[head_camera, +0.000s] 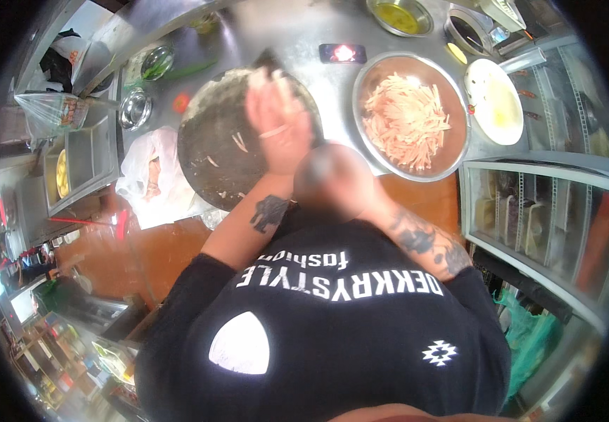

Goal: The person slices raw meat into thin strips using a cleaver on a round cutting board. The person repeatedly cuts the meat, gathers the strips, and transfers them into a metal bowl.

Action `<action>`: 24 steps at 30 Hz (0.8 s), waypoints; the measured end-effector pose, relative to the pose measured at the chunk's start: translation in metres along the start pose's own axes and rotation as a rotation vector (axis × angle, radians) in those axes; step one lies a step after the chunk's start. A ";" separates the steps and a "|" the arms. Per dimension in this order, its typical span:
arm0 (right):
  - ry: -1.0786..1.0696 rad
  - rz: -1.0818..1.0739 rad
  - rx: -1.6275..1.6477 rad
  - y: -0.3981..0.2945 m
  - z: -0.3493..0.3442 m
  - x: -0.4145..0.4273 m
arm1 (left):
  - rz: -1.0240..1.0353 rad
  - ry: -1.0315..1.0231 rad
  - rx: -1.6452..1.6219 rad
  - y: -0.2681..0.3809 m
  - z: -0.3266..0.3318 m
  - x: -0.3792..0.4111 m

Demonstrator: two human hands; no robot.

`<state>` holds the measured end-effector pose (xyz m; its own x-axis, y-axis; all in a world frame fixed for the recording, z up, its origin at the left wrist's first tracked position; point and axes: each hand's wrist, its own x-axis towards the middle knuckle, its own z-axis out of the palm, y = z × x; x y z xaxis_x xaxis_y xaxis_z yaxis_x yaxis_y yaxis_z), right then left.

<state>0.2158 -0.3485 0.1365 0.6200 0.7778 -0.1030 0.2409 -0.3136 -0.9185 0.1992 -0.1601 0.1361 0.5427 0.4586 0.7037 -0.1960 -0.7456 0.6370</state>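
My left hand (280,118) is spread and motion-blurred over a round, dark chopping block (220,142), with a pale strip across it near the wrist. Beyond its fingertips a dark blurred shape lies at the block's far edge. A few thin pale strips (239,142) are scattered on the block. My right hand (354,184) is just right of the block's near edge, close to my body; a round blur hides most of it, so its grip is unclear. To its right, a large steel bowl (359,113) holds a heap of pale pink strips (407,121), apparently sliced meat.
A phone (342,53) lies behind the bowl. An oval white plate (494,103) sits right of it; a bowl of yellow liquid (402,18) stands farther back. Left of the block are a white plastic bag (143,174), a tomato (181,103) and small glass-like bowls (135,108).
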 end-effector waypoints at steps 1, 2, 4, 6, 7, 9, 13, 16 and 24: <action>0.079 -0.038 0.002 0.004 -0.019 -0.012 | 0.010 -0.011 -0.035 0.013 0.023 0.002; 0.187 -0.023 0.023 0.012 -0.034 -0.027 | 0.010 -0.004 -0.140 0.022 0.051 0.000; 0.323 0.083 0.146 0.030 -0.070 -0.048 | -0.101 0.043 -0.516 0.041 0.116 -0.007; 0.400 0.227 0.200 0.039 -0.106 -0.064 | -0.326 -0.058 -0.558 0.050 0.166 -0.014; 0.417 0.278 0.137 0.040 -0.121 -0.070 | -0.430 -0.176 -0.312 0.046 0.187 -0.022; 0.442 0.379 0.027 0.048 -0.150 -0.079 | -0.846 -0.460 -0.523 0.047 0.211 -0.014; 0.496 0.461 -0.039 0.070 -0.179 -0.105 | -0.778 -0.563 -0.246 0.024 0.236 -0.014; 0.540 0.429 0.035 0.078 -0.188 -0.118 | -0.733 -0.574 -0.326 0.038 0.230 0.018; 0.568 0.519 0.181 0.106 -0.194 -0.116 | -0.565 -0.770 -0.150 0.027 0.222 0.033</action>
<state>0.3142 -0.5770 0.1254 0.9181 0.1444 -0.3692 -0.2781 -0.4291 -0.8594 0.3933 -0.2724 0.1066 0.9651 0.2480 -0.0842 0.1851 -0.4184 0.8892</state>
